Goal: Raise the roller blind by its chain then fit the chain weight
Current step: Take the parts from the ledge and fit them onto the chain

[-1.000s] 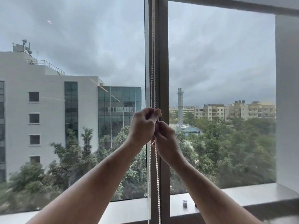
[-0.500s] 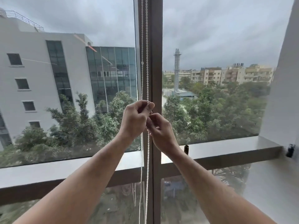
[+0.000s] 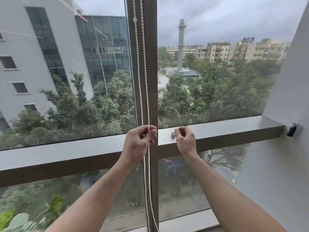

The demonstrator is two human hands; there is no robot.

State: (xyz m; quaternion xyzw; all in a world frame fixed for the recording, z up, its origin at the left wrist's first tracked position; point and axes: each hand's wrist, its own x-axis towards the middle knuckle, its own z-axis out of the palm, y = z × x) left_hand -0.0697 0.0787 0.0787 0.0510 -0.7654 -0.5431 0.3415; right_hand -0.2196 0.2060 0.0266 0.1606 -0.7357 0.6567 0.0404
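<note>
Bead chain [image 3: 145, 81]: two white strands hang side by side down the centre of the frame, in front of the brown vertical window post [image 3: 151, 64], running from the top edge to the bottom edge. Left hand [image 3: 139, 144], at centre frame: fingers curled, thumb and forefinger pinched on the right-hand strand; the other strand passes just beside the palm, and whether it touches cannot be told. Right hand [image 3: 185, 139], right of the post and apart from the chain: fingers loosely curled, fingertips drawn together; it appears to hold nothing, though the inside of the curl is hidden. Small grey cylindrical piece [image 3: 172, 135], possibly the chain weight: stands upright on the horizontal window ledge [image 3: 234, 129], just beside the right hand's fingertips; contact cannot be told. No container shows in the view. Small black fitting [image 3: 292, 129]: fixed to the white wall [image 3: 287, 97] at the right edge, near the end of the ledge. Beyond the glass, upper frame: buildings, trees, grey sky.
</note>
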